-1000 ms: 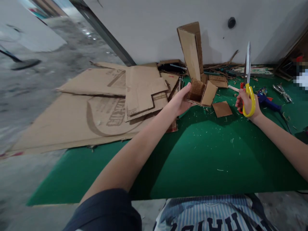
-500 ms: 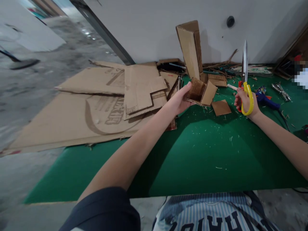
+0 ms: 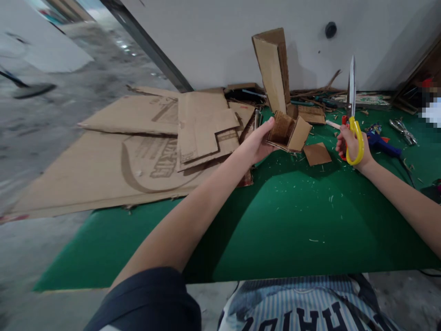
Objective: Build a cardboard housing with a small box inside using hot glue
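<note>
My left hand [image 3: 257, 143] grips a small open cardboard box [image 3: 288, 132] by its left wall, holding it just above the green mat [image 3: 292, 220]. My right hand [image 3: 350, 146] is closed around the yellow handles of a pair of scissors [image 3: 353, 115], whose blades point straight up. A small flat cardboard square [image 3: 317, 154] lies on the mat between my two hands.
Large flat cardboard sheets [image 3: 138, 142] cover the mat's left side. A tall folded cardboard piece [image 3: 274, 69] leans against the grey wall. A blue glue gun [image 3: 382, 143], pliers [image 3: 402, 130] and wood scraps [image 3: 320, 96] lie at the back right.
Almost nothing differs. The view has shifted slightly and both hands keep their grips in the same places.
</note>
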`<move>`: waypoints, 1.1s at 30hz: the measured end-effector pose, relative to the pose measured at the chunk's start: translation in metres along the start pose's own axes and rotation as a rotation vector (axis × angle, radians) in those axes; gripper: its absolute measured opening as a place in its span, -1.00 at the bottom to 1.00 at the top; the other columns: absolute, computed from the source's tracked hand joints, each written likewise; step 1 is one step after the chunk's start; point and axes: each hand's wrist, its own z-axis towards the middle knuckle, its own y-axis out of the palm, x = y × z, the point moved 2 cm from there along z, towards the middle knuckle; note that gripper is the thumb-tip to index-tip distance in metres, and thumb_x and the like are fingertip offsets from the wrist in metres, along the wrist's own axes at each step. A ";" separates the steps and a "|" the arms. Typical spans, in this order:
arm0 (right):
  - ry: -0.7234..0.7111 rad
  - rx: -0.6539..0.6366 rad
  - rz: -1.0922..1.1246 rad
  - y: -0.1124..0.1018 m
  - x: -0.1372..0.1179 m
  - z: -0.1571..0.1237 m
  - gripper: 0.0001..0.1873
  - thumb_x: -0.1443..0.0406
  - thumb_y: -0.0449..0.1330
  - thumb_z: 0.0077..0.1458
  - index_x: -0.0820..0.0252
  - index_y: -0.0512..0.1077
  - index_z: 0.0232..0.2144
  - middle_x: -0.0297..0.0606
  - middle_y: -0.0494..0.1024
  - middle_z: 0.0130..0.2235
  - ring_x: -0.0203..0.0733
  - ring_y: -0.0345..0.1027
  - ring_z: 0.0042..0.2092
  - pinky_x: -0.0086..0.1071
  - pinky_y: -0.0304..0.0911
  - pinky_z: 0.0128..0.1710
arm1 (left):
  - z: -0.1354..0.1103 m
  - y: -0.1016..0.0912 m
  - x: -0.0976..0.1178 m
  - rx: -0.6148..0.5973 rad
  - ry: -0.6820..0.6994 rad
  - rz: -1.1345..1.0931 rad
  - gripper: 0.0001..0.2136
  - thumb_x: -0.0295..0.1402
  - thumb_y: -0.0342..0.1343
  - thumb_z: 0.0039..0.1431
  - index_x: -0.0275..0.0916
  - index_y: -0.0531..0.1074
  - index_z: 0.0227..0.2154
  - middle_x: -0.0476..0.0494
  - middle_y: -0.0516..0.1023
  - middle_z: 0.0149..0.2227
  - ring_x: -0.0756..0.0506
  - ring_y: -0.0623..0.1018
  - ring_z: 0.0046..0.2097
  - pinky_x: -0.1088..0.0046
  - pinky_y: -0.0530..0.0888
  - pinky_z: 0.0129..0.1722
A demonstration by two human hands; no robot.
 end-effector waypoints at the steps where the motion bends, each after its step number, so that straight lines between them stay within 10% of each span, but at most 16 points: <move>1: -0.002 0.001 0.003 0.000 -0.001 0.000 -0.35 -0.34 0.31 -0.01 0.08 0.40 -0.52 -0.32 0.43 -0.56 -0.29 0.36 -0.55 -0.41 0.20 -0.67 | 0.000 0.000 0.000 -0.001 0.000 0.000 -0.56 0.05 0.28 0.19 -0.19 0.58 -0.06 -0.27 0.63 0.15 -0.43 0.40 0.40 0.00 0.46 0.35; 33: 0.019 -0.042 0.018 -0.002 -0.001 0.000 -0.49 -0.17 0.39 0.02 0.11 0.45 -0.49 -0.32 0.46 -0.54 -0.30 0.37 -0.53 -0.46 0.24 -0.68 | 0.002 -0.001 -0.004 0.000 -0.007 0.090 -0.49 0.08 0.40 0.05 -0.14 0.60 -0.05 -0.23 0.66 0.10 -0.43 0.50 0.30 -0.01 0.51 0.27</move>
